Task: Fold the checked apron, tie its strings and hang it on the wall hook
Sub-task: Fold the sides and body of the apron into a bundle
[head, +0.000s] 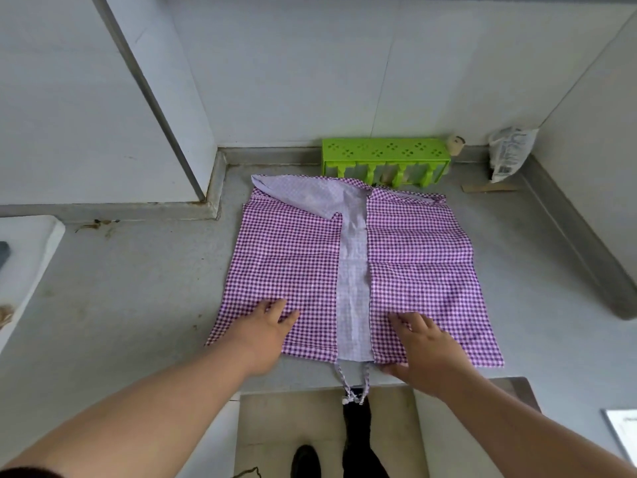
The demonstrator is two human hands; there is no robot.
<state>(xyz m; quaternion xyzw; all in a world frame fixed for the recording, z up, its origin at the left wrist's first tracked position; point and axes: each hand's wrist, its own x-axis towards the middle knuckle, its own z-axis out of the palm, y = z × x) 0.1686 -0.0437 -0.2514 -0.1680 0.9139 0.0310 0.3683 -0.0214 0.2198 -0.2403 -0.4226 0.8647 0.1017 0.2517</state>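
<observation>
The purple-and-white checked apron [286, 257] lies flat on the grey counter [138, 288]. Both of its sides are folded inward, and a pale strip of its underside shows down the middle. My left hand [263, 331] rests flat on the left flap near the front edge, fingers straight. My right hand [425, 346] presses on the right flap at its front inner corner, fingers spread and the thumb at the hem. The apron's strings [355, 389] hang knotted over the counter's front edge between my hands. No wall hook is visible.
A green plastic rack [386, 153] stands against the back wall just behind the apron. A crumpled plastic bag [510, 153] leans in the back right corner. A white basin edge [31, 257] sits at the left. The floor and a dark shoe [305, 460] show below the counter.
</observation>
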